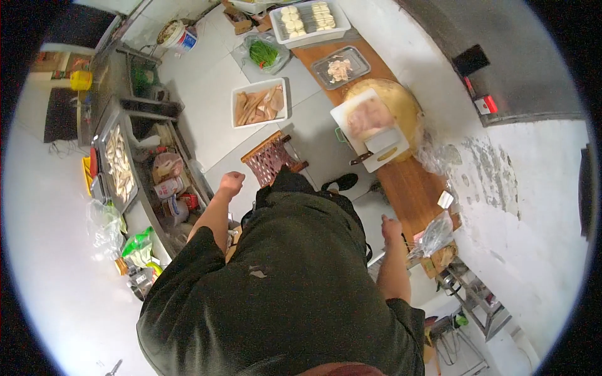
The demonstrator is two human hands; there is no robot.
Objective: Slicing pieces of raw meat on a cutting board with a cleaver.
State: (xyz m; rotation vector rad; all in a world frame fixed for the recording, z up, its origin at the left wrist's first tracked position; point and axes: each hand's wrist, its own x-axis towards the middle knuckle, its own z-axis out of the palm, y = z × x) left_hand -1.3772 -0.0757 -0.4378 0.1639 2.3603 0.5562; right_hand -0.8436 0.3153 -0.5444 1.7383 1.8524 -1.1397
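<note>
My left hand (232,183) hangs in the air with its fingers loosely curled and nothing visible in them. It is nearest to a low folding stool (271,160) with a woven seat. Beside the wooden table (407,194), my right hand (392,228) appears empty, its thumb apart from the bent fingers. On that table, a white cutting board (378,164) carries a slab of pale raw meat (370,116) and a cleaver (386,141), its dark handle over the near left edge. Beyond the stool, a white tray (234,111) of pale brown meat pieces sits on the floor.
A round yellowish board (411,106) lies partly under the cutting board. Farther back are a clear tub (321,76) of shredded meat, a white bin (345,28) of pale rolls, bagged greens (262,54) and a bucket (185,39). Crowded shelving (147,200) stands left; plastic bags (437,234) sit right.
</note>
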